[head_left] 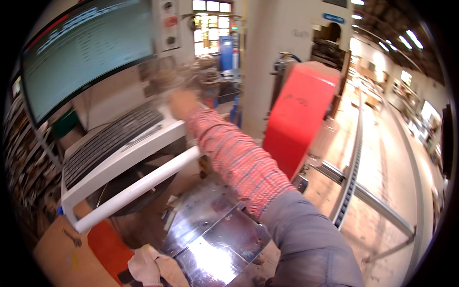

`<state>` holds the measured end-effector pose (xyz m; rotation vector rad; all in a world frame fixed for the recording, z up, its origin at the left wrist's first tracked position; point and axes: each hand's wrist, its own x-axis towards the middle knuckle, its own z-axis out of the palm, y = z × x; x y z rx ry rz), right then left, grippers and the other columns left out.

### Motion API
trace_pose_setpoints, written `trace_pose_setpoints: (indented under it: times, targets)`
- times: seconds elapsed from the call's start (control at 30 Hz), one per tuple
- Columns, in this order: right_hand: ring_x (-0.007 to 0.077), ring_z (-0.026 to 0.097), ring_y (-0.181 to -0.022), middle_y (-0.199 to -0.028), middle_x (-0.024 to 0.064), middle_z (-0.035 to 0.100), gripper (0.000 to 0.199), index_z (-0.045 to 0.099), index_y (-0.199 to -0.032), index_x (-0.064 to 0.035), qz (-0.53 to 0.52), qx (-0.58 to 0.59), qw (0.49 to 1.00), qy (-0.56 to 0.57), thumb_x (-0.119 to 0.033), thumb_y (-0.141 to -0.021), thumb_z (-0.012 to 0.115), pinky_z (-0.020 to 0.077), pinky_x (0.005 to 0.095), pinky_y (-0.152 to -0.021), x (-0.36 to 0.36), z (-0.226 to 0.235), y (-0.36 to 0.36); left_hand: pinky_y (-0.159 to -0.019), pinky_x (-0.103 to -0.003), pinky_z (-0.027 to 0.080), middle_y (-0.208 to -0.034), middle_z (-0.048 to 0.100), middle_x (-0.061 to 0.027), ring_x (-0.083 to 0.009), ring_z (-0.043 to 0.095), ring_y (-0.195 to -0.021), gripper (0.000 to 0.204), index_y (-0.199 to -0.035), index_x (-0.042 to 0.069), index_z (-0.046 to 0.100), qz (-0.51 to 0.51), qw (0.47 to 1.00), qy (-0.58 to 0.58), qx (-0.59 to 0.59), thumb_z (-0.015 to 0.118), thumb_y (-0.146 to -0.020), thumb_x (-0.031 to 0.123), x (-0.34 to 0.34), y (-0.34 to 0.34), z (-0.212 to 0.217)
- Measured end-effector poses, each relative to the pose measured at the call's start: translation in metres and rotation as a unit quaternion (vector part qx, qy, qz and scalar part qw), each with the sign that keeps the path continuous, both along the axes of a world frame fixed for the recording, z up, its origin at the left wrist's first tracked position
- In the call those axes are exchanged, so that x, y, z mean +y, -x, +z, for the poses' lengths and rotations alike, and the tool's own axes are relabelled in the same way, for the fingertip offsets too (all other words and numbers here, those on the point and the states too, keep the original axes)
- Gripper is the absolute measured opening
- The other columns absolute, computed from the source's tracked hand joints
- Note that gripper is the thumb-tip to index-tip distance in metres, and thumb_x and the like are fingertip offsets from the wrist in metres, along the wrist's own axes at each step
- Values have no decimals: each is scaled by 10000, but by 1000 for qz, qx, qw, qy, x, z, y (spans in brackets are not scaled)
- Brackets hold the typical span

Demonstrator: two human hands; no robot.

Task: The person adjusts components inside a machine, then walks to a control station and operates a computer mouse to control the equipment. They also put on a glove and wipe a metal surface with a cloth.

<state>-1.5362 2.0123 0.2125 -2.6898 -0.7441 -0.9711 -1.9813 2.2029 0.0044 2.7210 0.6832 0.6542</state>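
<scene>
My right hand [183,103] is stretched far forward and blurred, just past the right end of a dark keyboard [107,142] on a white console tray [125,161]. Its fingers cannot be made out. The sleeve is red plaid under a grey upper sleeve. My left hand [152,268], in a white glove, is at the bottom edge and grips the near left edge of a shiny bent metal sheet [215,234]. A large monitor [86,48] hangs above the keyboard.
A white tube handle [138,186] runs below the console tray. A red machine guard [299,119] stands to the right, beside floor rails [354,158]. A button panel [169,24] sits right of the monitor. An orange surface [103,246] lies at lower left.
</scene>
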Motion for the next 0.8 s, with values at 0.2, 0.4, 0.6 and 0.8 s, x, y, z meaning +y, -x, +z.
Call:
trace_pose_setpoints:
  times: [0.2,0.4,0.6,0.8]
  targets:
    - [357,693,-965,-1111,177,650,239,763,-1099,-161,22,10,999,-45,-213,-897,647,565,456,-823,-16,-1,0,-767,-479,547,-957,742,-152,-374,711,-870,532,-1010,141,744,-45,998,7,35,367,-1034,515,9,-3,-6]
    - [361,691,-973,-1127,175,644,260,757,-1111,-156,16,5,999,-38,-196,-873,660,562,451,-814,-14,-4,-4,-697,-473,507,-835,692,-213,-402,674,-783,390,-937,47,737,-12,1000,13,-26,469,-993,325,-10,-7,5]
    - [363,682,-1007,-1149,175,635,271,751,-1128,-162,18,11,999,-34,-195,-874,662,557,446,-837,-15,-3,-3,-735,-475,534,-918,724,-173,-384,699,-837,487,-981,96,737,-31,999,18,19,399,-1021,445,6,-4,-5]
    - [372,691,-993,-1147,176,640,261,755,-1114,-155,17,-4,999,-48,-180,-876,652,568,451,-820,-19,-6,-9,-727,-474,531,-920,725,-170,-381,699,-828,481,-982,91,734,-47,998,30,8,401,-1021,437,3,-9,-6]
